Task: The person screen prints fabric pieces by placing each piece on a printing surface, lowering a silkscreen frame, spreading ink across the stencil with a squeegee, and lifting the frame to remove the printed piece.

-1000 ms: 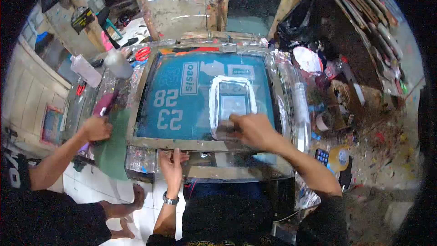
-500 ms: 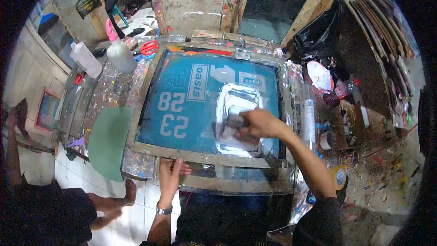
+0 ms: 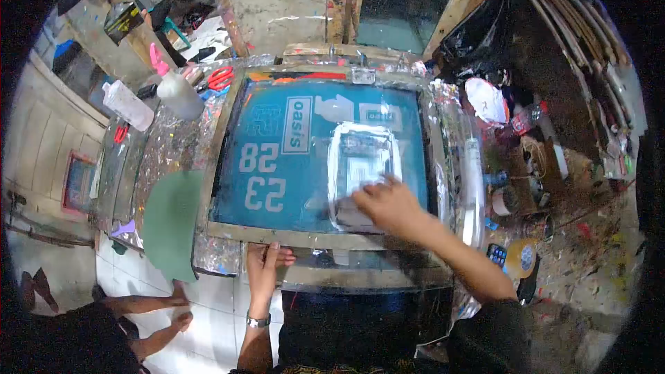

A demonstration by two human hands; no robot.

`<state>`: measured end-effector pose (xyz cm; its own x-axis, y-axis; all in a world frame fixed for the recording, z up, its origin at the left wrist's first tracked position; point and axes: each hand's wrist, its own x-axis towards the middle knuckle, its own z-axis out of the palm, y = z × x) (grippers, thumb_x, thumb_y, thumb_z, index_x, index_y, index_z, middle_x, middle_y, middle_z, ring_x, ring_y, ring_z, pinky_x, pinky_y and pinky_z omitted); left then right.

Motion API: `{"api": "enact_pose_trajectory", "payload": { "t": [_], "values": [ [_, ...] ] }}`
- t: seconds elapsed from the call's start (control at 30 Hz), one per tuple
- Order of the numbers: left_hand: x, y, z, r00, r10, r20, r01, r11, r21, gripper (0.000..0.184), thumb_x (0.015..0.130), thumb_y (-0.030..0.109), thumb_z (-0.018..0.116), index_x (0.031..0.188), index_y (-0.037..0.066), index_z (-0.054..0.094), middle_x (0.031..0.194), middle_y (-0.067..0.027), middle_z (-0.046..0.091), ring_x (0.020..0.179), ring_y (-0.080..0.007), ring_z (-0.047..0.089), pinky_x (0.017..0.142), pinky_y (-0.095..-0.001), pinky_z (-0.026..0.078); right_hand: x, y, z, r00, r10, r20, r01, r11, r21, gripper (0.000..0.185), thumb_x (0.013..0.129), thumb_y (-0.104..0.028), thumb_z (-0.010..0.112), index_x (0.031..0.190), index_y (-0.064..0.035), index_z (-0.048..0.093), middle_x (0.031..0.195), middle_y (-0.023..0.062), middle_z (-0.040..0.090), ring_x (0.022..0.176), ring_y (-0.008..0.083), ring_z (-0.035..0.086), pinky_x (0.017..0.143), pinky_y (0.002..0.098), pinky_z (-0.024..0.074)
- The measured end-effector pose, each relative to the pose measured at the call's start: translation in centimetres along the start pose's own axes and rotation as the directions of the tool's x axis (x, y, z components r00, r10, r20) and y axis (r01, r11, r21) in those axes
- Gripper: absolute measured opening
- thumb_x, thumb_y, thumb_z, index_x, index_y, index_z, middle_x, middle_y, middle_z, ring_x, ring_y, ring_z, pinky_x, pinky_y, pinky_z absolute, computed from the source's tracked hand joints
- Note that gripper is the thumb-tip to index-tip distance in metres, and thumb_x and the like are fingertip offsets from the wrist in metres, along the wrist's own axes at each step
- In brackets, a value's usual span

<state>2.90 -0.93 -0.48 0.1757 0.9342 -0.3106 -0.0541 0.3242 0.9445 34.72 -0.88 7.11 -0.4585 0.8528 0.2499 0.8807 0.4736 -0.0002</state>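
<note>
A screen printing frame (image 3: 305,238) with blue-green mesh (image 3: 305,190) lies on the worktable. Pale stencils of numbers, a hand shape and the word "oasis" show on the mesh. A shiny taped border surrounds one design at the mesh's right. My left hand (image 3: 263,266) grips the frame's near bar, thumb up against it and fingers curled below. Over the lower part of the taped area is my right hand (image 3: 395,211), its fingers bent and pressed together. A greyish patch shows beneath them, but blur hides what they hold.
Two bottles (image 3: 128,106) and red-handled scissors (image 3: 221,78) are at the table's left. A green rounded sheet (image 3: 173,221) hangs at the left edge. A tape roll (image 3: 519,258) and phone (image 3: 497,255) lie right. Another person's legs (image 3: 156,305) are at lower left.
My right hand has moved down and slightly right, toward me, across the taped area. My left hand stays at the near bar. The view has shifted slightly.
</note>
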Motion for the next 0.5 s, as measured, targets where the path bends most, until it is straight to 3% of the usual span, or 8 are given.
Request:
{"api": "enact_pose_trajectory", "payload": {
  "t": [0.1,0.17,0.2,0.27,0.37,0.4,0.5],
  "values": [
    [-0.3,0.7,0.4,0.999,0.024,-0.022,-0.024,0.999,0.025,0.031,0.098,0.02,0.057,0.109,-0.006,0.046,0.085,-0.0206,0.066,0.071,-0.0278,0.07,0.061,-0.0331,0.06,0.4,0.5,-2.7,0.963,0.05,0.266,-0.087,0.988,0.13,0.019,0.087,-0.021,0.06,0.1,-0.01,0.051,0.085,0.0133,0.067,0.08,0.0362,0.067,0.077,0.0478,0.0536],
    [-0.1,0.5,0.4,0.999,0.038,-0.012,-0.037,0.999,0.035,0.032,0.098,0.021,0.058,0.111,-0.005,0.044,0.085,-0.021,0.066,0.071,-0.0277,0.07,0.061,-0.0339,0.06,2.3,3.2,-3.0,0.935,0.126,0.333,-0.183,0.972,0.148,0.021,0.086,-0.022,0.061,0.099,-0.0097,0.051,0.081,0.0144,0.066,0.077,0.0388,0.066,0.07,0.0494,0.0517],
    [-0.2,0.4,0.5,0.999,0.037,-0.023,-0.037,0.999,0.003,0.032,0.098,0.021,0.058,0.111,-0.005,0.043,0.085,-0.0213,0.066,0.071,-0.0278,0.071,0.061,-0.0341,0.06,3.4,4.8,-2.0,0.96,0.152,0.236,-0.181,0.978,0.107,0.019,0.089,-0.02,0.054,0.105,-0.0095,0.054,0.081,0.0161,0.067,0.073,0.0379,0.067,0.064,0.0511,0.0524],
    [-0.4,0.8,0.5,1.0,0.019,-0.025,-0.019,1.0,-0.012,0.032,0.098,0.021,0.059,0.109,-0.004,0.042,0.085,-0.0222,0.066,0.072,-0.0281,0.07,0.061,-0.0345,0.06,5.3,8.6,0.2,0.988,0.12,-0.096,-0.123,0.992,-0.028,0.019,0.089,-0.019,0.053,0.106,-0.0103,0.054,0.08,0.0158,0.068,0.073,0.0377,0.067,0.063,0.0505,0.0525],
    [-0.1,0.1,0.1,0.999,0.022,-0.025,-0.023,1.0,-0.019,0.032,0.097,0.022,0.059,0.106,-0.003,0.043,0.085,-0.0226,0.066,0.072,-0.0283,0.07,0.061,-0.0347,0.06,6.8,11.3,1.7,0.96,0.256,-0.113,-0.263,0.964,-0.049,0.018,0.089,-0.019,0.053,0.105,-0.0105,0.053,0.079,0.016,0.067,0.072,0.0381,0.067,0.063,0.0509,0.0524],
    [-0.2,0.3,0.4,0.999,0.036,-0.036,-0.037,0.999,-0.02,0.032,0.097,0.023,0.06,0.106,-0.003,0.043,0.085,-0.0228,0.066,0.071,-0.0282,0.07,0.062,-0.0347,0.06,6.5,10.3,1.5,0.956,0.292,-0.035,-0.292,0.956,0.009,0.025,0.083,-0.017,0.061,0.103,-0.0079,0.05,0.082,0.0161,0.066,0.076,0.0388,0.065,0.061,0.0492,0.0504],
    [-0.5,0.6,0.6,0.997,0.0,-0.073,-0.002,1.0,-0.021,0.033,0.097,0.023,0.06,0.109,-0.004,0.043,0.085,-0.0221,0.066,0.071,-0.0274,0.07,0.062,-0.0341,0.06,3.8,4.2,0.2,0.928,0.364,0.082,-0.365,0.931,0.004,0.025,0.082,-0.015,0.06,0.103,-0.0081,0.05,0.08,0.0148,0.065,0.075,0.0383,0.065,0.059,0.0478,0.0503]
  ]
}}
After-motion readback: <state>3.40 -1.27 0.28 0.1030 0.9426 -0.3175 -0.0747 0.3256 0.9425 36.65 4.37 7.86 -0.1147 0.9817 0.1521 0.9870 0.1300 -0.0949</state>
